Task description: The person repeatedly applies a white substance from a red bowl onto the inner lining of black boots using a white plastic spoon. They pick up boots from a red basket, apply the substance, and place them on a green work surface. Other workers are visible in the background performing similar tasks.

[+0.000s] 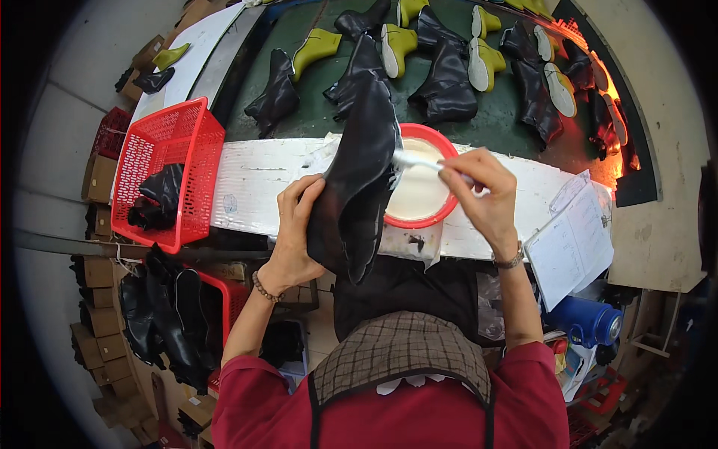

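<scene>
My left hand [299, 228] grips a black leather boot upper [357, 172], which is tilted upright in front of me. Between the fingers of my right hand [485, 194] is a white-handled brush [426, 161], its bristle end touching or very near the upper's right edge, where a whitish smear shows. Just behind, a red basin [456, 150] of cream-white liquid stands on the white bench top [254, 179]. The brush passes over the basin. The upper hides part of the basin's left side.
Beyond the bench, a green conveyor belt [247, 135] carries black uppers [445, 86] and yellow-green shoe lasts with pale soles [486, 63]; an orange-glowing heater stands at right. A red basket [168, 232] holds black pieces at left. An open notebook [572, 247] lies at right.
</scene>
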The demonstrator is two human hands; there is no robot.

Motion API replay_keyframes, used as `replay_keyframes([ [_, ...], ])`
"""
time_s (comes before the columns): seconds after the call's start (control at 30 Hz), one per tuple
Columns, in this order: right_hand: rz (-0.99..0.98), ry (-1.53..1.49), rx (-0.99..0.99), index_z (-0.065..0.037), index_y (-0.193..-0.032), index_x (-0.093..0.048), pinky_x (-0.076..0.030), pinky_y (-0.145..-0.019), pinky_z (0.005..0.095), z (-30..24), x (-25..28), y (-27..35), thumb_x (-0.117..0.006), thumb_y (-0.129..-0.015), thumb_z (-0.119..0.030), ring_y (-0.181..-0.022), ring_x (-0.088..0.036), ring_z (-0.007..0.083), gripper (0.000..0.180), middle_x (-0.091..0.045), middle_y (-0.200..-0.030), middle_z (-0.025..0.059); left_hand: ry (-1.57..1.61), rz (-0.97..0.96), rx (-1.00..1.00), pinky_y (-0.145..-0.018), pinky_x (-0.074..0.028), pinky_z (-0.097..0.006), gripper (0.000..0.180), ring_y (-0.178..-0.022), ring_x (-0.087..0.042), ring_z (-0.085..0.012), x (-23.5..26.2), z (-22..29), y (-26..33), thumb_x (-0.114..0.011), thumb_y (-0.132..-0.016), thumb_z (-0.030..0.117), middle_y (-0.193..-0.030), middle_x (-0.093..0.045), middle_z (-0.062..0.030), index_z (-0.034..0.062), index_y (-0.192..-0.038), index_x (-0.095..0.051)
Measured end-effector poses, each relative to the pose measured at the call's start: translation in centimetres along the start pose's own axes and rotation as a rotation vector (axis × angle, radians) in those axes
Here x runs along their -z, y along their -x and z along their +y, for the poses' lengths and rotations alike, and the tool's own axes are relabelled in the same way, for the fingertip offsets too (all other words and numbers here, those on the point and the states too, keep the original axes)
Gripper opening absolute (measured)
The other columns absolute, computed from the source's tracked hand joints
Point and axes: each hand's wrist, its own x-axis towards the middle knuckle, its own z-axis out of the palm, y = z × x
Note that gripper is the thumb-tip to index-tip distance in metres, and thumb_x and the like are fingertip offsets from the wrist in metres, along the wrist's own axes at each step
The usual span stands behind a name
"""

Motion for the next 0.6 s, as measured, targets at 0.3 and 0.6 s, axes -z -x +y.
replay_keyframes([
  [0.3, -0.166, 0.59, -0.01, -0.01, -0.095, -0.081, -0.047, -0.056, 0.0305, 4.5, 1.2, 2.8, -0.082, -0.084, -0.015, -0.066, -0.063, 0.0181, 0.012, -0.069, -0.084, 0.0027, -0.077, 0.01, 0.051, -0.116, -0.032, -0.05, 0.105, -0.136, -0.036, -0.0416, 0.2, 0.2, -1.1, -0.083, -0.062, 0.007, -0.152, -0.036, -0.0197, 0.0078, -0.156, -0.037],
  [0.6, -0.045, -0.091, -0.057, -0.004, -0.098, -0.08, -0.039, -0.053, 0.0209, -1.2, 1.3, 1.8, -0.079, -0.087, -0.005, -0.066, -0.055, 0.0039, 0.011, -0.07, -0.084, 0.0018, -0.161, 0.003, -0.017, -0.118, -0.031, -0.052, 0.108, -0.139, -0.033, -0.0432, -0.6, 1.3, -2.9, -0.079, -0.056, 0.0, -0.153, -0.035, -0.019, 0.011, -0.156, -0.039],
])
